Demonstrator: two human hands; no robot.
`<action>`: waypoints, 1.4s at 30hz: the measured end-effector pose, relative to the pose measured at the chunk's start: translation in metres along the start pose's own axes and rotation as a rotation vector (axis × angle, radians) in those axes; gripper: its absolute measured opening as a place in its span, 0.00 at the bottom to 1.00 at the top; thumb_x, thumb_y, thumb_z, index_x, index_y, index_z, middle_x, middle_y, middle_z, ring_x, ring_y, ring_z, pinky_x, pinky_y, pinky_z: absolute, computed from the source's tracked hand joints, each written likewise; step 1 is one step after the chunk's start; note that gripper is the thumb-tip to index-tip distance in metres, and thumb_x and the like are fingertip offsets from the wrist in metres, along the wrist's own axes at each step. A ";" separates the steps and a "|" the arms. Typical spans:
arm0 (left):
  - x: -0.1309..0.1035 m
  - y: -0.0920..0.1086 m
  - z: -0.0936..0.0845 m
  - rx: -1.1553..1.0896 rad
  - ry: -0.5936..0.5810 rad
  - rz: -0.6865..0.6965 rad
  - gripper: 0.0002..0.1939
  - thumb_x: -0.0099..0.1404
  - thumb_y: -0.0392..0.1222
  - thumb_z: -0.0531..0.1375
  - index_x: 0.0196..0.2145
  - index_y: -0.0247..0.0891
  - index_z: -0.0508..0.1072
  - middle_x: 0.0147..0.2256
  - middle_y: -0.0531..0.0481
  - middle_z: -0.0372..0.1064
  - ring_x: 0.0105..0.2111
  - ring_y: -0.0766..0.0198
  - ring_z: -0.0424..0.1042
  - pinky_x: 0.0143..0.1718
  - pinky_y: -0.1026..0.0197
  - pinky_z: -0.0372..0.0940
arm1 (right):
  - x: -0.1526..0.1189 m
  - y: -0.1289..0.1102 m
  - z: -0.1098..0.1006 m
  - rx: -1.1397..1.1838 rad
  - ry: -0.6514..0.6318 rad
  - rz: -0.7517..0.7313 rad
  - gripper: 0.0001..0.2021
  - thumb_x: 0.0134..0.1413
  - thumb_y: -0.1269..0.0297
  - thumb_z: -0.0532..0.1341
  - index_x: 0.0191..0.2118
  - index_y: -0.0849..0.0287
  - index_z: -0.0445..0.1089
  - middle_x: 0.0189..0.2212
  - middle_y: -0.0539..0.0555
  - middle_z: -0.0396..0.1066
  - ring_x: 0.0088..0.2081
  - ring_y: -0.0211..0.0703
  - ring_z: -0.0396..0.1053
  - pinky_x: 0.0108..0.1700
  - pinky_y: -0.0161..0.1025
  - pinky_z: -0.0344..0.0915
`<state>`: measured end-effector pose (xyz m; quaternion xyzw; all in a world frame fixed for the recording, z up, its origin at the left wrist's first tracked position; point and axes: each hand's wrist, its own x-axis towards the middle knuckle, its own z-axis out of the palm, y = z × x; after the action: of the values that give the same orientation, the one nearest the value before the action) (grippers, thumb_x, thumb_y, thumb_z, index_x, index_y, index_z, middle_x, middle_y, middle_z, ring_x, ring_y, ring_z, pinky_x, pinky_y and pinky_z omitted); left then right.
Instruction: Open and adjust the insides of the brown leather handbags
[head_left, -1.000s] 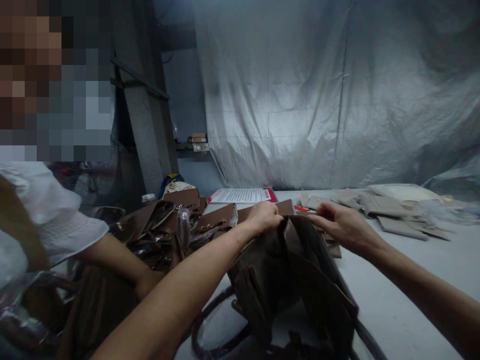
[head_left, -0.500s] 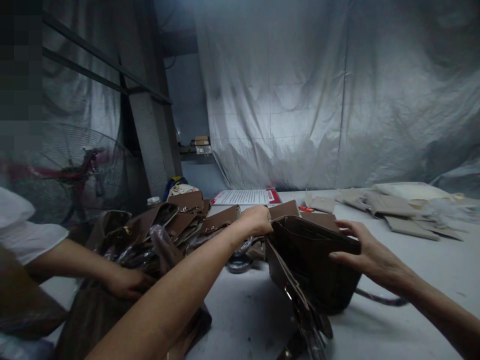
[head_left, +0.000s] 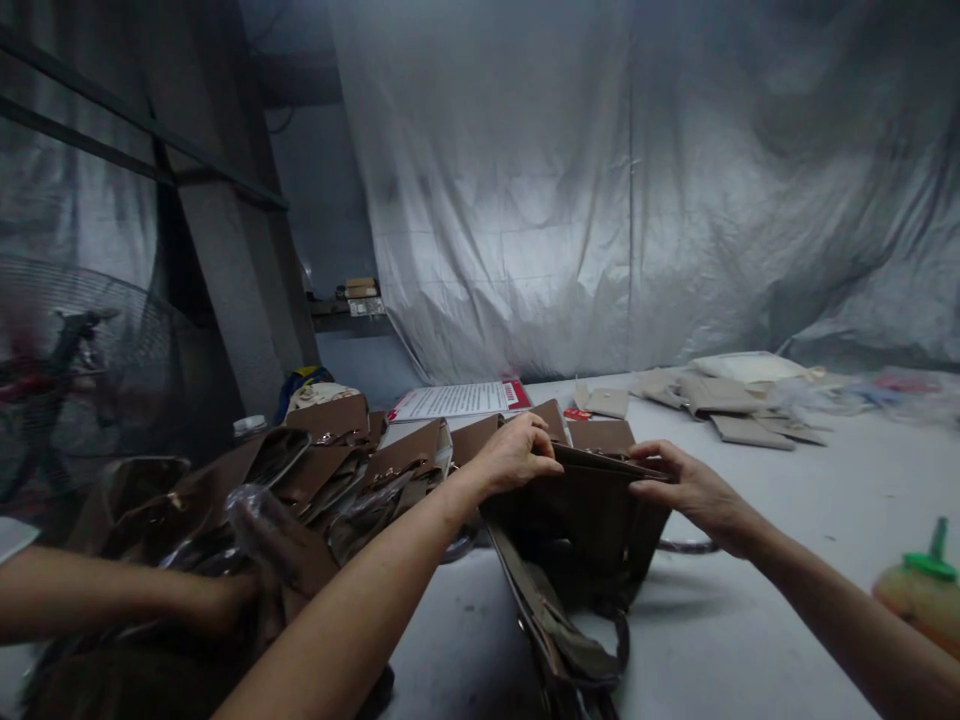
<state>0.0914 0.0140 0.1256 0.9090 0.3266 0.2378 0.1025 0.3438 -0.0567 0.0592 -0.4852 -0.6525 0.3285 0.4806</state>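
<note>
A dark brown handbag (head_left: 592,510) stands on the white table in front of me, its mouth spread and its inside in shadow. My left hand (head_left: 519,455) pinches the bag's upper edge at its left corner. At the right end of that edge, my right hand (head_left: 686,490) grips with the thumb on the near side and fingers behind. The bag's front side, with straps and metal fittings, hangs toward me. Part of a handle shows beyond the bag on the right. Its lower front is dark and hard to make out.
Several brown bags (head_left: 405,455) with plastic-wrapped handles crowd the table's left. A co-worker's arm (head_left: 112,600) reaches among them. A printed sign (head_left: 457,400) lies behind. Beige pieces (head_left: 720,395) lie at the back right. A green-capped bottle (head_left: 926,590) stands at the right edge.
My view has swung right, bringing the green-capped bottle in. My right hand has gone from spread fingers to a grip on the bag's edge. The co-worker's hand has moved among the bags.
</note>
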 end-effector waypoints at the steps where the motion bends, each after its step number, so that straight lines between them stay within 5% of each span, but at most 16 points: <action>1: 0.001 -0.002 0.001 -0.003 0.011 0.005 0.08 0.52 0.44 0.64 0.26 0.37 0.73 0.44 0.51 0.62 0.41 0.65 0.65 0.45 0.64 0.60 | 0.000 0.001 -0.001 -0.001 -0.002 0.006 0.21 0.43 0.57 0.64 0.44 0.58 0.63 0.41 0.55 0.70 0.44 0.47 0.67 0.45 0.42 0.63; 13: 0.008 0.002 0.001 0.064 0.088 -0.054 0.08 0.55 0.44 0.60 0.27 0.37 0.71 0.32 0.52 0.69 0.33 0.66 0.66 0.32 0.66 0.58 | 0.006 -0.009 -0.002 0.084 0.071 0.079 0.13 0.42 0.55 0.64 0.30 0.61 0.69 0.24 0.47 0.68 0.27 0.36 0.63 0.30 0.33 0.56; 20: 0.013 0.007 0.004 0.147 0.108 -0.106 0.09 0.56 0.47 0.59 0.27 0.38 0.72 0.32 0.51 0.70 0.33 0.64 0.66 0.32 0.65 0.58 | 0.008 -0.003 -0.005 0.033 0.105 -0.012 0.18 0.42 0.53 0.65 0.37 0.59 0.71 0.34 0.52 0.73 0.37 0.43 0.68 0.40 0.37 0.63; 24: 0.013 0.015 0.004 0.104 0.088 -0.021 0.09 0.55 0.46 0.59 0.27 0.37 0.71 0.35 0.50 0.70 0.35 0.64 0.67 0.37 0.64 0.60 | 0.009 0.004 -0.004 0.019 0.127 -0.034 0.19 0.43 0.51 0.64 0.39 0.58 0.72 0.38 0.54 0.74 0.41 0.47 0.69 0.45 0.41 0.65; 31: 0.020 0.023 0.011 0.066 0.027 0.115 0.12 0.51 0.50 0.63 0.30 0.39 0.74 0.38 0.52 0.69 0.37 0.63 0.67 0.40 0.64 0.61 | 0.010 0.004 -0.001 0.072 0.105 -0.068 0.13 0.45 0.57 0.63 0.37 0.58 0.72 0.34 0.51 0.73 0.37 0.43 0.68 0.40 0.37 0.64; 42: 0.041 0.024 0.020 0.070 -0.018 0.117 0.11 0.54 0.50 0.61 0.29 0.41 0.75 0.34 0.53 0.71 0.35 0.65 0.67 0.36 0.67 0.60 | 0.011 -0.003 -0.001 0.067 0.115 -0.062 0.12 0.44 0.61 0.63 0.37 0.59 0.71 0.32 0.49 0.72 0.36 0.42 0.67 0.40 0.36 0.62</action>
<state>0.1416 0.0214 0.1315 0.9316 0.2802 0.2238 0.0593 0.3429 -0.0476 0.0652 -0.4667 -0.6270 0.3066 0.5431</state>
